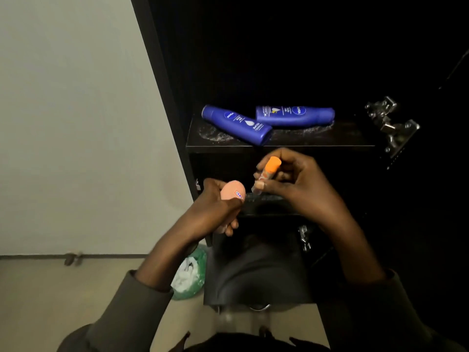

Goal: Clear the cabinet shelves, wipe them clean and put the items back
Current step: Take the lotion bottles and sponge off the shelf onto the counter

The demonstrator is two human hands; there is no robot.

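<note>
Beside a pale wall (pixel 76 123), a left hand (pixel 215 212) grips a peach bottle (pixel 232 190) and a right hand (pixel 299 184) pinches an orange-capped tube (pixel 269 171) below the dusty cabinet shelf (pixel 317 138), where two blue lotion bottles (pixel 236 123) lie toppled near its front edge, a metal hinge (pixel 390 123) at right.

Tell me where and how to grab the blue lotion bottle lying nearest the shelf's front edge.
Grip the near blue plastic lotion bottle across its middle, coming from the front and above. It lies flat and angled on the dusty black shelf, body exposed, wide end reaching the edge.
</note>
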